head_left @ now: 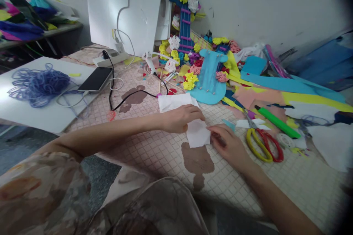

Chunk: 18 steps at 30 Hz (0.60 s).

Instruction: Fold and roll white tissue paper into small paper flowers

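Observation:
A small piece of white paper [198, 136] lies between my two hands, over the patterned tabletop. My left hand [180, 117] reaches in from the left, its fingers bent down at the paper's upper edge. With thumb and fingertips closed, my right hand [230, 147] grips the right edge of the same piece. Just behind my left hand is a larger white paper sheet [176, 101], partly covered by that hand. Right of my right hand lie scissors [261, 143] with one yellow and one red handle, above them a green marker [278, 122].
A blue paper guitar shape [211, 77] sits behind my hands among crumpled paper flowers [190, 80]. A glue gun [149, 63] trails a black cord. On the left are a phone [95, 79] and blue yarn [44, 84] on a white board [35, 117]. Coloured paper strips [303, 97] lie right.

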Available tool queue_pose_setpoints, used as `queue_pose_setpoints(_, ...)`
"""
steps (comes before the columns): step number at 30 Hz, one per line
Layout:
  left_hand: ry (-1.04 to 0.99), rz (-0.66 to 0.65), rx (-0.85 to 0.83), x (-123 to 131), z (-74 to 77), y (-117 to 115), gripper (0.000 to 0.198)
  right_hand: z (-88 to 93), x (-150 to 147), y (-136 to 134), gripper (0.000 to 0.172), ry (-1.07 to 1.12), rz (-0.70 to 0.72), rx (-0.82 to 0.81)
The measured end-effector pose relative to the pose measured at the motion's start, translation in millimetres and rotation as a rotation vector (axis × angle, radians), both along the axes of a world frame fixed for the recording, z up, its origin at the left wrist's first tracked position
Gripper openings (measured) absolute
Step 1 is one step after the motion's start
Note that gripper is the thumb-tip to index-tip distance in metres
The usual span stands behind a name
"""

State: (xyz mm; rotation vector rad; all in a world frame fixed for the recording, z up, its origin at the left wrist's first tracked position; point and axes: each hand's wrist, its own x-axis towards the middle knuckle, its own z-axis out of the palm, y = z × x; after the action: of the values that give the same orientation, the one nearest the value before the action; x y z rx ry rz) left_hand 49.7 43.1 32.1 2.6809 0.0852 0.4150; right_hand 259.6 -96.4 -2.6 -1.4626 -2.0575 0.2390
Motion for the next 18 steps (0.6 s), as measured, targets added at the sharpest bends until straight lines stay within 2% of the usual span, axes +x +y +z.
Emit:
queue_pose_setpoints(4, -0.044, -0.036, 0.020, -2.5, -7.4, -6.9, 0.059, -2.4, 0.3, 2.6, 0.026, -0.056, -0.002, 0.104)
queue_pose_setpoints(12, -0.042, -0.098, 0.037, -17.8, -6.5, -14.5, 0.051, -1.8, 0.0, 0.7, 0.025, -0.078, 0.093, 0.099)
queue_pose_setpoints(14, -0.036, -0.062, 0.030, -20.8, -9.1, -23.8, 0.051, -0.3, -1.4, 0.8, 0.025, -0.073, 0.100, 0.101)
queue_pose_setpoints(18, -0.053, 0.141, 0.065, -18.9, -19.3, -48.7, 0.061, 0.3, -3.3, 1.6, 0.025, -0.041, 0.100, 0.090)
